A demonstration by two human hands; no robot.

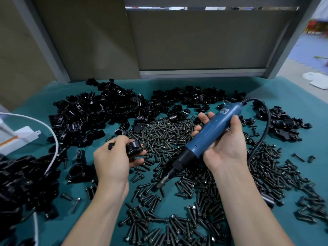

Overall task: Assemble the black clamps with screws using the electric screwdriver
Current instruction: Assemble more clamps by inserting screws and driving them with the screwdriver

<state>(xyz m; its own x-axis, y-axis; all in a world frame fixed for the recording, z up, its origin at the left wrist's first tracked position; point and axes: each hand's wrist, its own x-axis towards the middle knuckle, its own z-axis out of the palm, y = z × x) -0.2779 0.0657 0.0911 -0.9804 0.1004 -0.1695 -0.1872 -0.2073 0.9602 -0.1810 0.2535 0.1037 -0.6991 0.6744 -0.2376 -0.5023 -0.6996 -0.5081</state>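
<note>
My left hand (113, 157) grips a black clamp (133, 147) just above the table, with a screw end showing at its right side. My right hand (225, 142) holds the blue electric screwdriver (211, 134) across its palm, fingers curled round the body. The tool slants down to the left, and its bit tip (160, 184) hangs over loose screws, right of and below the clamp. A broad heap of dark screws (166, 134) covers the teal table (284, 86) between and in front of my hands.
Piles of black clamp parts (85, 114) lie at the back left, back middle (195, 98) and right (287, 125). More clamps (23, 183) are heaped at the left edge. The tool's black cable (264, 125) loops on the right. A white cord (53, 132) and white box (23, 137) sit left.
</note>
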